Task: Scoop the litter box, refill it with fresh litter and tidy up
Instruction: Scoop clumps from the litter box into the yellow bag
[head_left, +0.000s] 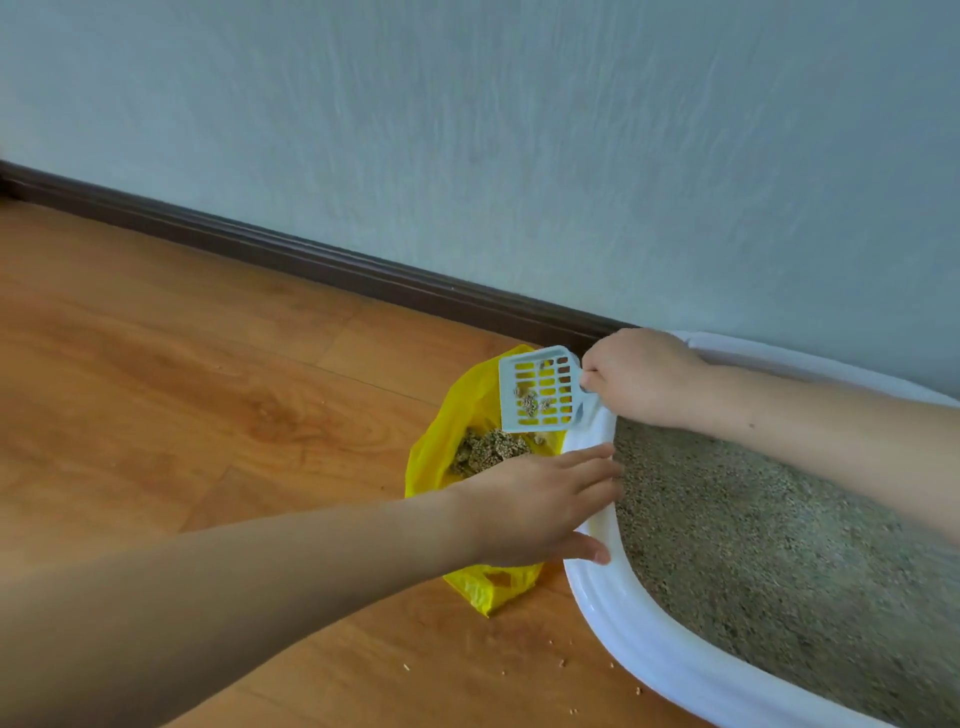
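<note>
- The right hand (636, 376) is curled tight around the handle of a pale blue slotted scoop (540, 389), which it holds out past the rim of the litter box (639, 631), at about 11 o'clock from the box's near end.
- The scoop hangs over the mouth of a yellow plastic bag (441, 447), its slotted face turned toward me, with a few clumps (530, 401) clinging to the grid.
- The bag lies on the wooden floor (182, 395) just beside the box, at its 9 o'clock side, touching or nearly touching the white wall; I cannot tell which.
- Inside the bag lies a heap of brownish clumped litter (488, 452).
- The left hand (540, 506) reaches in from 7 o'clock with fingers straight and spread, lying flat over the box's rim, fingertips at the inner edge and thumb on the outer lip. It holds nothing.
- The litter box is white, with a rounded, ridged rim, and stands on the floor against the wall (467, 130) at the 4 o'clock part of the scene.
- It is filled with grey-beige litter (753, 545), fairly level across the part I can see.
- A dark baseboard (291, 254) runs along the foot of the wall from 9 o'clock down toward the box.
- Stray grains (563, 662) dot the floor at 6 o'clock from the bag, near the box's outer wall.
</note>
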